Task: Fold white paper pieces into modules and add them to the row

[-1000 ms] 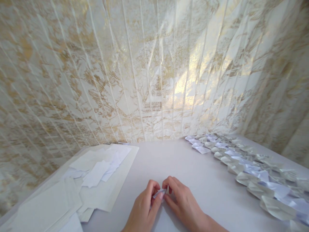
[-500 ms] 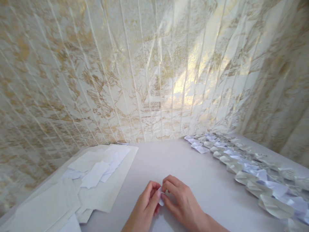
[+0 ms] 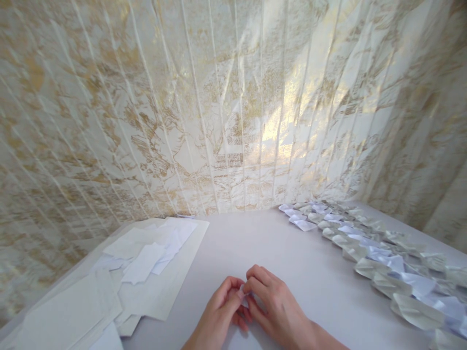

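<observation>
Right hand [image 3: 276, 302]: fingers curled in at the near middle, thumb and fingertips pinching the small white paper [image 3: 245, 302] from its right
Left hand [image 3: 219, 307]: fingers bent, thumb pressed on that same paper from its left
Curtain [image 3: 233, 97]: white and gold, pleated, spanning the far side
Tabletop [image 3: 241, 243]: pale, reaching far to the curtain
Paper sheets [image 3: 156, 296]: flat, overlapping on the left, smaller pieces atop larger
Folded pieces [image 3: 416, 311]: white and greyish, overlapping in rows on the right, near to far
Small white paper: between both hands' fingertips, mostly hidden, exact shape unclear
</observation>
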Demonstrator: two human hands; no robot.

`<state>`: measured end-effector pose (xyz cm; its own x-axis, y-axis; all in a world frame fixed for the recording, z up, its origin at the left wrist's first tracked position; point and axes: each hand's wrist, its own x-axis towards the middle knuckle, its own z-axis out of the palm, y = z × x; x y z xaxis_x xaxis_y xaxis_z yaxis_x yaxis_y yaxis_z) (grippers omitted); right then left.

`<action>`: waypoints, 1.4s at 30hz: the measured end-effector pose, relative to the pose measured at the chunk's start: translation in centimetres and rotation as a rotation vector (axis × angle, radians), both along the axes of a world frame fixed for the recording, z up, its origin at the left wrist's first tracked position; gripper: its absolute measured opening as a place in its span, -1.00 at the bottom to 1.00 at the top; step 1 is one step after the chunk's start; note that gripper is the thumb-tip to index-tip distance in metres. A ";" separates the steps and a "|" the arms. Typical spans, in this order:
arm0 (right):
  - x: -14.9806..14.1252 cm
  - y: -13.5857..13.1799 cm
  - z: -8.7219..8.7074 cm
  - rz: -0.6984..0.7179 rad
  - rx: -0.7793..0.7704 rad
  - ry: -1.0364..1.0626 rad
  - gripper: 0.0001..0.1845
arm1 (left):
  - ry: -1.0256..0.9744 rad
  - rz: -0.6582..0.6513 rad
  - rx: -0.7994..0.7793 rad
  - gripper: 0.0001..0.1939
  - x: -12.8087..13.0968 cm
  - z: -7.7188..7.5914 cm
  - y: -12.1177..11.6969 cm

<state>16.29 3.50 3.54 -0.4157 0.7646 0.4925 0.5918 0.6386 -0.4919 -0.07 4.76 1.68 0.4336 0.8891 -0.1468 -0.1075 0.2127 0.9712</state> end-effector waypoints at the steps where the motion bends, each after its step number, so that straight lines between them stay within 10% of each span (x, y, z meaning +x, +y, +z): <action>1: 0.0 0.0 0.0 -0.002 -0.005 0.002 -0.74 | -0.006 -0.001 -0.006 -0.49 0.0 0.1 0.0; 42: 0.4 0.5 -0.3 0.006 -0.246 0.320 -0.79 | -0.066 -0.066 -0.006 -0.65 -0.3 1.3 0.1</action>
<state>16.66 3.95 3.20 -0.2754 0.8739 0.4006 0.3805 0.4817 -0.7894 -0.39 4.88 3.01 0.5002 0.8573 -0.1216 -0.1567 0.2277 0.9610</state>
